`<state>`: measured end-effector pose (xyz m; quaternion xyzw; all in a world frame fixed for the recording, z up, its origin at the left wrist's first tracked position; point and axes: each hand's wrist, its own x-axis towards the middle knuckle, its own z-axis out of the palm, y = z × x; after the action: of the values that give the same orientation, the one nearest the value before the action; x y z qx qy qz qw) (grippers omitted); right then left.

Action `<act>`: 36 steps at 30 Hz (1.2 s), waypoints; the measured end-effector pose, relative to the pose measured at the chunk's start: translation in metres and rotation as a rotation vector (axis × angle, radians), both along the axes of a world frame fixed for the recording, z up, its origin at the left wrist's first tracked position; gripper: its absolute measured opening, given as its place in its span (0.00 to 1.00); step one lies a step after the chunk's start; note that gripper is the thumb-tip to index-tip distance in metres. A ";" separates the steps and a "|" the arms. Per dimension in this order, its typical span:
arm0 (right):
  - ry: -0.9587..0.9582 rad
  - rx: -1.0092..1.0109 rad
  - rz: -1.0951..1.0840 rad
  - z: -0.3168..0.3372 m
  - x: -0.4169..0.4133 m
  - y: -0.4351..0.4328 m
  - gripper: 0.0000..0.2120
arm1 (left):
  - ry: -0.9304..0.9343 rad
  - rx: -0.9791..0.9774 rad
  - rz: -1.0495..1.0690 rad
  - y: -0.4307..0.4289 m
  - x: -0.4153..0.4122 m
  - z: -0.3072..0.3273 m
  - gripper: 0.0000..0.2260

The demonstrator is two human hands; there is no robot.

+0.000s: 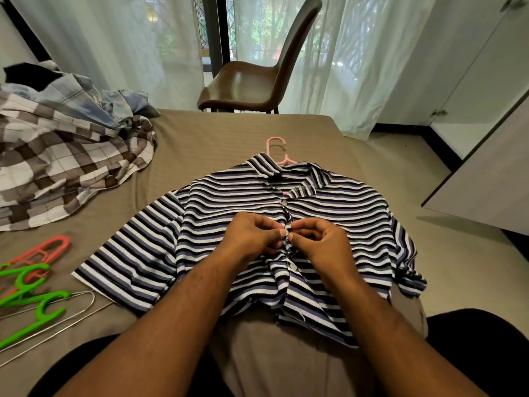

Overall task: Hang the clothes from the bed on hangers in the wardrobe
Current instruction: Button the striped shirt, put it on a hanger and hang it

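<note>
Bedroom, seated at a tan bed (257, 130). Dead centre, nearest, both hands close together: left hand (252, 233) and right hand (317, 239), each pinching the front placket of a striped shirt (329, 202), fingertips meeting over a button at mid-chest. Shirt laid flat, front up, collar toward 12 o'clock, already threaded on a pink hanger (276, 150), hook poking out past the collar.

Soft ribbed knit, light and limp, probably stretchy; likely to sag or slip off the shoulders if lifted by the cloth. Better carried by the hook, other hand under the hem. Small buttons, fiddly, wanting a fingertip pinch right beside the hole.

At 8 o'clock, spare green hangers (34, 302), a coral hanger (45, 250) and a wire hanger (71, 308). At 10 o'clock, a pile (65, 156) of checked and denim clothes, not yet hung. Beyond the bed at 12, a brown chair (252, 81) before sheer curtains (114, 38). At 2 o'clock, the white wardrobe (486, 81).
</note>
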<state>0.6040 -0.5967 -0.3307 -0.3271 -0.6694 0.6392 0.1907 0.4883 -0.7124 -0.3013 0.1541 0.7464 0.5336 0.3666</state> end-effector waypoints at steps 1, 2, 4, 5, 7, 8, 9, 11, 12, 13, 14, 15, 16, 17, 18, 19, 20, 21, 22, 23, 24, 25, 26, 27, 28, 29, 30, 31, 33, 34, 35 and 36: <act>0.004 0.020 0.000 0.000 0.000 -0.001 0.09 | 0.001 -0.001 0.001 0.000 0.000 0.001 0.06; 0.008 0.036 -0.004 0.000 0.000 -0.002 0.09 | 0.004 -0.003 0.006 0.001 0.000 0.001 0.06; 0.014 0.072 -0.008 0.000 0.000 -0.003 0.09 | 0.010 -0.006 0.022 0.001 0.000 0.002 0.06; 0.017 0.095 -0.010 0.000 0.000 -0.003 0.08 | 0.009 -0.006 0.026 0.001 0.000 0.002 0.06; 0.028 0.141 -0.015 0.000 0.001 -0.005 0.07 | 0.002 -0.009 0.029 0.001 -0.001 0.001 0.05; 0.034 0.159 -0.018 0.000 0.001 -0.006 0.07 | -0.004 -0.009 0.030 0.001 -0.002 0.000 0.05; 0.037 0.175 -0.020 0.001 0.001 -0.007 0.07 | -0.012 -0.006 0.028 0.000 -0.002 0.000 0.05; 0.035 0.181 -0.019 0.001 0.000 -0.007 0.06 | -0.039 0.005 0.028 0.000 -0.003 0.000 0.05; 0.040 0.161 -0.014 0.002 0.000 -0.006 0.05 | -0.051 0.011 0.028 -0.001 -0.003 0.000 0.06; 0.052 0.117 -0.010 0.002 0.000 -0.004 0.04 | -0.064 0.016 0.025 -0.001 -0.003 0.001 0.06; 0.070 0.057 -0.004 0.002 0.000 -0.003 0.04 | -0.078 0.022 0.022 -0.001 -0.003 0.001 0.06; 0.085 0.005 0.003 0.002 0.000 -0.002 0.05 | -0.091 0.027 0.017 -0.001 -0.003 0.001 0.06; 0.096 -0.030 0.011 0.002 0.000 -0.001 0.06 | -0.102 0.030 0.011 -0.001 -0.003 0.001 0.06; 0.106 -0.049 0.023 0.002 0.000 0.000 0.07 | -0.112 0.031 0.001 -0.001 -0.003 0.001 0.06; 0.117 -0.062 0.038 0.002 0.000 0.000 0.09 | -0.121 0.032 -0.010 -0.001 -0.003 0.001 0.06; 0.124 -0.065 0.050 0.002 0.000 0.000 0.10 | -0.127 0.034 -0.020 -0.002 -0.003 0.000 0.06; 0.124 -0.055 0.057 0.003 0.000 0.000 0.12 | -0.133 0.038 -0.027 -0.002 -0.003 0.000 0.06; 0.115 -0.032 0.057 0.002 0.000 0.000 0.12 | -0.139 0.044 -0.031 -0.002 -0.003 -0.001 0.06; 0.105 -0.003 0.051 0.002 0.000 -0.001 0.12 | -0.148 0.053 -0.031 -0.002 -0.003 -0.001 0.06; 0.099 0.026 0.035 0.000 0.000 -0.002 0.12 | -0.157 0.063 -0.028 -0.002 -0.002 -0.001 0.07; 0.096 0.056 0.012 -0.001 -0.001 -0.003 0.11 | -0.163 0.075 -0.023 -0.001 -0.001 -0.001 0.08; 0.095 0.088 -0.014 -0.003 -0.001 -0.005 0.10 | -0.163 0.086 -0.020 0.001 -0.001 -0.001 0.10; 0.099 0.119 -0.033 -0.004 -0.002 -0.007 0.09 | -0.146 0.090 -0.017 0.002 0.000 -0.001 0.12; 0.109 0.147 -0.043 -0.005 -0.003 -0.010 0.09 | -0.108 0.087 -0.013 0.003 0.002 -0.001 0.13; 0.119 0.173 -0.050 -0.006 -0.003 -0.012 0.08 | -0.064 0.084 -0.005 0.004 0.003 0.000 0.13; 0.126 0.193 -0.060 -0.007 -0.004 -0.013 0.08 | -0.031 0.086 0.009 0.005 0.004 -0.001 0.11; 0.131 0.204 -0.076 -0.008 -0.005 -0.014 0.08 | -0.020 0.094 0.028 0.005 0.004 -0.002 0.10; 0.135 0.205 -0.092 -0.009 -0.005 -0.014 0.08 | -0.023 0.104 0.050 0.005 0.004 -0.003 0.08; 0.144 0.191 -0.101 -0.010 -0.005 -0.013 0.08 | -0.030 0.116 0.080 0.005 0.002 -0.004 0.07; 0.146 0.179 -0.098 -0.010 -0.005 -0.012 0.09 | -0.024 0.114 0.088 0.005 0.002 -0.004 0.06; 0.150 0.167 -0.094 -0.010 -0.005 -0.012 0.09 | -0.007 0.110 0.093 0.005 0.002 -0.004 0.05; 0.155 0.159 -0.091 -0.009 -0.005 -0.011 0.09 | 0.014 0.106 0.101 0.006 0.002 -0.004 0.05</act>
<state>0.5994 -0.6080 -0.3402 -0.2905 -0.6857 0.5981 0.2960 0.4901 -0.7061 -0.3056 0.1394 0.7264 0.5891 0.3254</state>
